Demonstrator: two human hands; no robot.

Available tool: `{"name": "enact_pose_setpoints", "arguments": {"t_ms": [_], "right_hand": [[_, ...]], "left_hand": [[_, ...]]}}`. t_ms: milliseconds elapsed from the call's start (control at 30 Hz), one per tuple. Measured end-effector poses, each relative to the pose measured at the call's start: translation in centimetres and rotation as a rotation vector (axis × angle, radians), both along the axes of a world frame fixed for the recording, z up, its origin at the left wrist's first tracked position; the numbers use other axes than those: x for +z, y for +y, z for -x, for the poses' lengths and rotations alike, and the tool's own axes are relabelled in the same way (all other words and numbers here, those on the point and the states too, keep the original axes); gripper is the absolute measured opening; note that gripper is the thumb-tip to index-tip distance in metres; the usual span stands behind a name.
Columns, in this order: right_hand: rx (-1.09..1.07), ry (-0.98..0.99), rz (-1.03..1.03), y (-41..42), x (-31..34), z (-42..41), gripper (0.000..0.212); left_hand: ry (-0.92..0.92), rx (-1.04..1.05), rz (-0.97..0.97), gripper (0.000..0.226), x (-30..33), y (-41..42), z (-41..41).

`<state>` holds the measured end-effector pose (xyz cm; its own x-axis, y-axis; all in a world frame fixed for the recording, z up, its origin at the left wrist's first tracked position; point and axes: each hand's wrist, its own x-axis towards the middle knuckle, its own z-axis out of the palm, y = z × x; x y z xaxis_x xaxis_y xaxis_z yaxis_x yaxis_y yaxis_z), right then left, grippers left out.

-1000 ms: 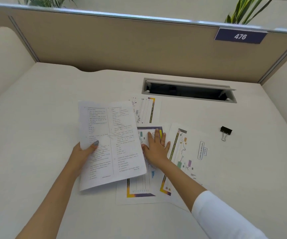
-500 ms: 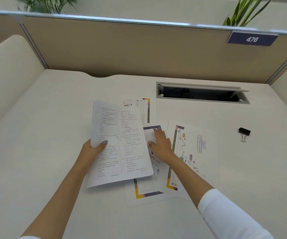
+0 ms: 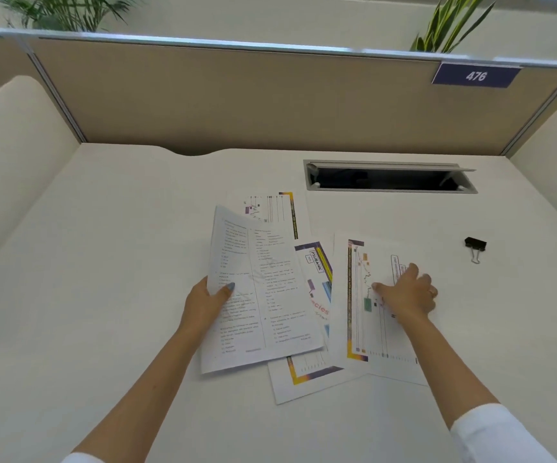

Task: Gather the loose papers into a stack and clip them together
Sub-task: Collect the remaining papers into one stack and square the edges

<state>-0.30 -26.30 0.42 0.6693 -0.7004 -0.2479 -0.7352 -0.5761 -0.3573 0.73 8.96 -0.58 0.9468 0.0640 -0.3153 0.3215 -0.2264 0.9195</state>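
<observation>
My left hand [image 3: 207, 297] grips the left edge of a text sheet [image 3: 270, 295] printed in two columns and holds it slightly lifted over the other papers. Under it lie a sheet with a purple and yellow border [image 3: 317, 279] and, further back, a chart sheet [image 3: 272, 208]. To the right, my right hand [image 3: 407, 292] rests flat with fingers spread on another chart sheet [image 3: 364, 329] lying on the desk. A black binder clip [image 3: 475, 246] sits alone on the desk, to the right of the papers and apart from both hands.
A white desk [image 3: 103, 262] is enclosed by a beige partition [image 3: 237, 101] with a "476" label [image 3: 476, 76]. An open cable slot [image 3: 387, 178] sits behind the papers. Cream side panels stand left and right; plants rise behind the partition.
My right hand has moved right, off the bordered middle sheet and onto the right chart sheet. My left hand still holds the text sheet. The view shifted leftward.
</observation>
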Motion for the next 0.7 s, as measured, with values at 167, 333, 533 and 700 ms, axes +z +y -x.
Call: {"name": "enact_pose_setpoints", "arguments": {"t_ms": [167,333,533,700], "right_hand": [[-0.07,0.167,-0.003,-1.8,-0.3,0.7,0.1],[-0.109,0.151,-0.084,-3.1,0.6,-0.4,0.091],[-0.2,0.112,-0.16,-5.8,0.9,-0.2,0.091],[-0.117,-0.033,-0.205,-7.2,0.7,0.8,0.033]], "left_hand": [[-0.08,-0.055,-0.054,0.031,0.5,-3.7,0.7],[-0.076,-0.091,-0.118,0.034,0.4,-6.6,0.5],[-0.018,-0.062,-0.063,0.038,0.1,-7.4,0.4],[0.028,-0.088,-0.021,0.041,-0.3,-6.4,0.2]]}}
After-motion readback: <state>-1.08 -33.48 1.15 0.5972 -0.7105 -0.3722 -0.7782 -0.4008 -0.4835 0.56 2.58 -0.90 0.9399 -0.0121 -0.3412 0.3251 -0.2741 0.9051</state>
